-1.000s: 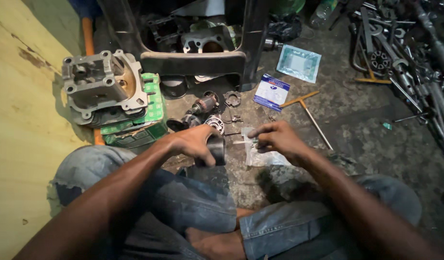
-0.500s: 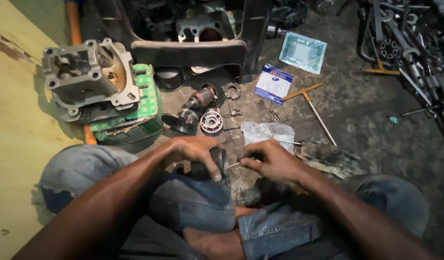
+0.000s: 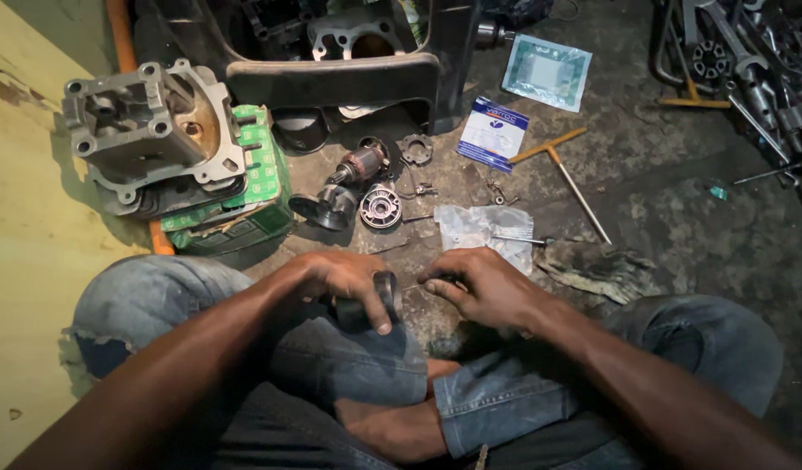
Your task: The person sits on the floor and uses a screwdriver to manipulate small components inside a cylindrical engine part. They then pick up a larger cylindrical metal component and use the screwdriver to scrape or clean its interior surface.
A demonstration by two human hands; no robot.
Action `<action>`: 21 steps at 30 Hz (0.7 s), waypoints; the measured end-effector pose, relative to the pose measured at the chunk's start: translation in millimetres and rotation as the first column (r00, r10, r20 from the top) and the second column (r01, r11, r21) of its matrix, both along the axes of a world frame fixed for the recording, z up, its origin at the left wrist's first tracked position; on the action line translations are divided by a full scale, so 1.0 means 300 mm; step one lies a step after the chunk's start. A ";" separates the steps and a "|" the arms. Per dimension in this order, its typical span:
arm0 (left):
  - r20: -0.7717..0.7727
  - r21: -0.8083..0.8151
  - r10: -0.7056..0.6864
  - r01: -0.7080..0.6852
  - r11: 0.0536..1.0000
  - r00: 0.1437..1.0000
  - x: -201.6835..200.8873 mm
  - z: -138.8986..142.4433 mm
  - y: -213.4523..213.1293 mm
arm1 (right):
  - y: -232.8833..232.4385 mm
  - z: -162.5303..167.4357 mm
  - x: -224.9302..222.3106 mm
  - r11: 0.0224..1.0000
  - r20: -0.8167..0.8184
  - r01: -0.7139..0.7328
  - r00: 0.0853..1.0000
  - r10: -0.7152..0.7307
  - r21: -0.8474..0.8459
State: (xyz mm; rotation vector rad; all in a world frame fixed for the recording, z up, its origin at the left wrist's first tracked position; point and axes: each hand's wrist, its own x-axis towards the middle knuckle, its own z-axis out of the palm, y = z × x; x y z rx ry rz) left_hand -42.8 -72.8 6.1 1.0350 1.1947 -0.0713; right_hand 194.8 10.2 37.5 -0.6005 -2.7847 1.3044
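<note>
Both hands have drawn closer over the lap since earlier: the left hand [image 3: 344, 278] grips a dark cylindrical part [image 3: 370, 303] on the knee, while the right hand [image 3: 479, 283] pinches a thin tool [image 3: 411, 285] against it. Just beyond the hands lies a clear plastic bag [image 3: 484, 228] on the floor.

Parts spread on the floor ahead of the seated person's knees.

The cylinder head [image 3: 149, 135] sits on a box [image 3: 253, 187] at left; right of it lie the armature [image 3: 359, 165] and a round bearing plate [image 3: 381, 208]. Further right, a clear bag [image 3: 481, 228], then a T-handle wrench [image 3: 568, 174]. The paper packet [image 3: 494, 132] lies behind the bag; tools [image 3: 749, 70] pile far right.
</note>
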 end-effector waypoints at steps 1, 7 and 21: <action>-0.008 0.008 0.020 -0.020 1.000 1.000 0.001 0.003 -0.002 | 0.001 -0.006 0.000 1.000 -0.014 -0.008 1.000 0.008 0.005; -0.001 -0.005 0.048 -0.048 0.999 0.999 -0.001 0.015 -0.006 | -0.019 -0.057 -0.017 0.976 -0.093 -0.063 0.992 0.084 0.207; 0.024 0.005 0.090 -0.090 0.996 0.996 0.016 -0.001 -0.011 | -0.061 -0.056 -0.008 0.997 -0.116 -0.034 0.992 0.042 0.071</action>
